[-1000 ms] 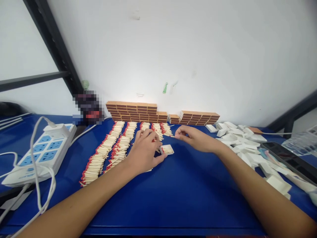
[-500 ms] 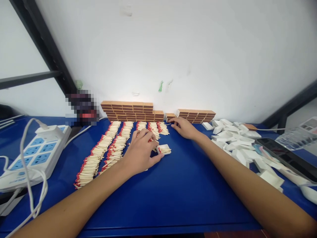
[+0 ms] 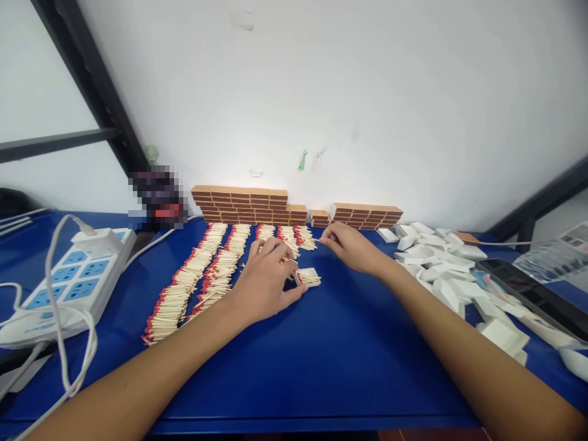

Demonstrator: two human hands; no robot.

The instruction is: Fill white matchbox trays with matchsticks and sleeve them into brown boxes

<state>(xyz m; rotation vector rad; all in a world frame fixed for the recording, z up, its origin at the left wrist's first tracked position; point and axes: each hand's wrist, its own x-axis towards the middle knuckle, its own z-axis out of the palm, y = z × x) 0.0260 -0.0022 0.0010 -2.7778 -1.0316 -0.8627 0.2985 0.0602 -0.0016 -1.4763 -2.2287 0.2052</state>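
Note:
Bent over the match rows, my left hand point(image 3: 266, 282) has its thumb and fingers at the left end of a small white tray point(image 3: 309, 277) that holds several matches; its grip is partly hidden. To the right and farther back, my right hand point(image 3: 344, 243) pinches the end of a match beside the shortest row of red-tipped matches point(image 3: 304, 237). Longer match rows point(image 3: 177, 294) run towards me on the left. Behind the hands stand stacked brown matchboxes point(image 3: 243, 205), a small pair of boxes point(image 3: 319, 217) and another stack point(image 3: 367, 215).
Many white trays point(image 3: 436, 257) lie heaped at the right, beside a black phone point(image 3: 533, 294) and clear plastic point(image 3: 546, 260). At the left are a white power strip point(image 3: 73, 282) and looping cables point(image 3: 94, 349). A white wall point(image 3: 294, 92) rises behind.
My right hand has drawn slightly towards me from the small boxes, its fingers now pinched together. My left hand stays by the tray. The whole view has shifted slightly.

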